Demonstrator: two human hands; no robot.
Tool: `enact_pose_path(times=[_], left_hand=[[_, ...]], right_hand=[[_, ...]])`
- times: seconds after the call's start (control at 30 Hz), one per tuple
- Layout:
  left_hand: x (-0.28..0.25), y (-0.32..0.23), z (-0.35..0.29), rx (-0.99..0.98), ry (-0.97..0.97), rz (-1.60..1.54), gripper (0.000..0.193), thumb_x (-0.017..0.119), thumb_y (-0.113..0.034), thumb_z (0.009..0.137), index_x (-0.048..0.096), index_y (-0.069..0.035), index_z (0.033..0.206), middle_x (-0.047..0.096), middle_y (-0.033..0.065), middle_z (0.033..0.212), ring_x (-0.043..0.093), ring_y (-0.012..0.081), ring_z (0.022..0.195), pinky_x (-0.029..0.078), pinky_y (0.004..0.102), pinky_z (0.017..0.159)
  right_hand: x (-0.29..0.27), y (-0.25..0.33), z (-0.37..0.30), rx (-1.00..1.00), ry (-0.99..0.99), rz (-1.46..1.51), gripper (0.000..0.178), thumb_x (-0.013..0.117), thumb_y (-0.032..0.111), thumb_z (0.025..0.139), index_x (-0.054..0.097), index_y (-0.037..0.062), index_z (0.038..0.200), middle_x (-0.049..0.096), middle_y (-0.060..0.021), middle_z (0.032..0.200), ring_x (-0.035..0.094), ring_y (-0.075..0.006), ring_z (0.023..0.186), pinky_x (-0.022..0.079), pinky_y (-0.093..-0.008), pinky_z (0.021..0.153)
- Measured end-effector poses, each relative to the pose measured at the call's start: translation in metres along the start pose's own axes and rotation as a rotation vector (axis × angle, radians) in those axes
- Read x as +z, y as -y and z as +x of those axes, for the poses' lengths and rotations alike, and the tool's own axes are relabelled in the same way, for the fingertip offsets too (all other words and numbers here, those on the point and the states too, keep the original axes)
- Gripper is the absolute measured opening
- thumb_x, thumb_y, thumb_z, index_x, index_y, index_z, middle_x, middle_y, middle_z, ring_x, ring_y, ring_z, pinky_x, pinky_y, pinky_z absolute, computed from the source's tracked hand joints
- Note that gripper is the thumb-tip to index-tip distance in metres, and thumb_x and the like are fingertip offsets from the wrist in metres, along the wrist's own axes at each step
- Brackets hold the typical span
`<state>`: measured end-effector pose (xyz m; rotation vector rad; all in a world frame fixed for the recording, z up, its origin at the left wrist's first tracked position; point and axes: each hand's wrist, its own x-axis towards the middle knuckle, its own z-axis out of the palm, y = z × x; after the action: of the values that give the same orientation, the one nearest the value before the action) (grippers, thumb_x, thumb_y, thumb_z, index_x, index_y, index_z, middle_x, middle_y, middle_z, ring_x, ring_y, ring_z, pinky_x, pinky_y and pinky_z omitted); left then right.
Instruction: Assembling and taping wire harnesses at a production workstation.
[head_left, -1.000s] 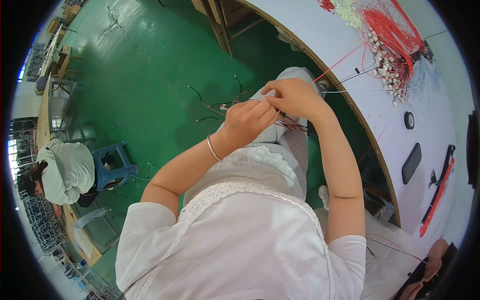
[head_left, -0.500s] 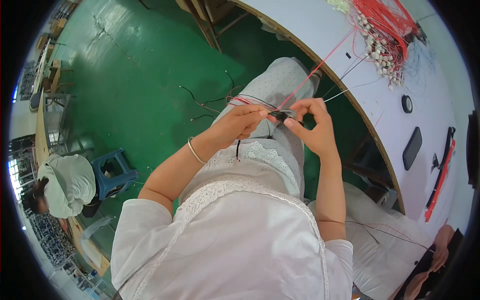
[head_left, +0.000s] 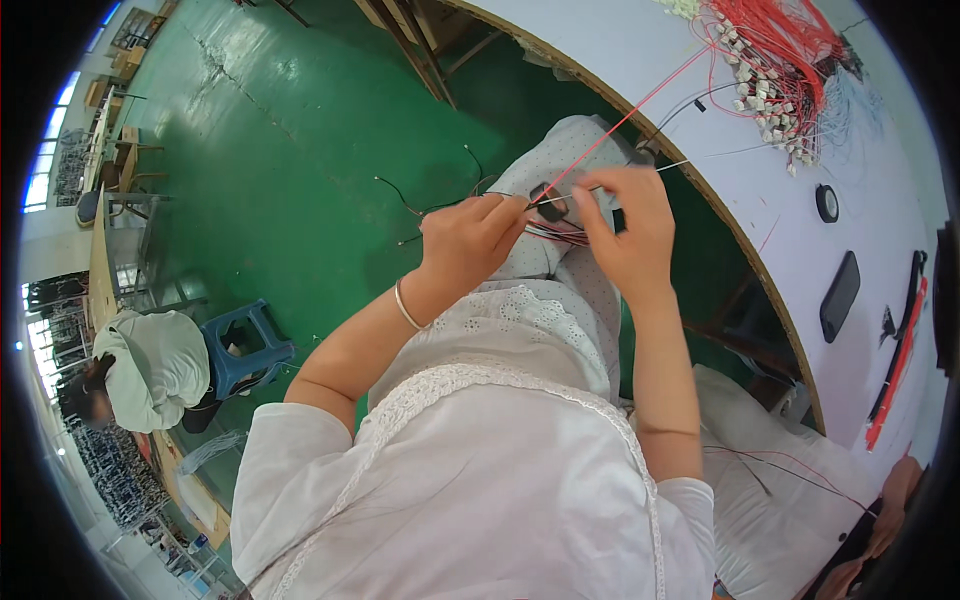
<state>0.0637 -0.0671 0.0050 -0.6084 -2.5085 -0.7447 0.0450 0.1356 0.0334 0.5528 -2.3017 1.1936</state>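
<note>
Over my lap, my left hand (head_left: 470, 232) is closed, thumb and forefinger pinching a bundle of thin wires. Black wire ends (head_left: 396, 193) stick out beyond it to the left. Just right of its fingertips hangs a roll of black tape (head_left: 549, 203), its round core facing up. My right hand (head_left: 634, 222) is beside the roll, thumb and forefinger drawn together and slightly blurred; what they pinch is hidden. A taut red wire (head_left: 630, 115) runs from between my hands up to the table. More red and dark wires (head_left: 556, 233) droop beneath the roll.
The white table (head_left: 790, 240) curves along my right. On it lie a heap of red wires with white connectors (head_left: 765, 95), another tape roll (head_left: 827, 203), a black phone (head_left: 840, 297) and a red-and-black strip (head_left: 897, 350). A blue stool (head_left: 243, 345) and a bent-over person (head_left: 155, 370) are at left.
My right hand has shifted slightly up, its fingers drawing closer together. The black tape roll between my hands has turned and now shows its round core. My left hand has turned, its back more in view.
</note>
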Motion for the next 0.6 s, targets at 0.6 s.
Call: enact_pose_path(times=[0.6], left_hand=[[-0.019, 0.011, -0.001, -0.636, 0.470, -1.051, 0.018, 0.066, -0.023, 0.095, 0.064, -0.007, 0.085, 0.046, -0.0087, 0.063, 0.040, 0.0029, 0.056, 0.031, 0.0216, 0.050]], right_hand=[[-0.017, 0.013, 0.013, 0.633, 0.420, 0.935, 0.037, 0.072, 0.025, 0.086, 0.062, -0.0003, 0.111, 0.068, -0.0032, 0.082, 0.062, -0.0086, 0.082, 0.047, -0.0264, 0.080]])
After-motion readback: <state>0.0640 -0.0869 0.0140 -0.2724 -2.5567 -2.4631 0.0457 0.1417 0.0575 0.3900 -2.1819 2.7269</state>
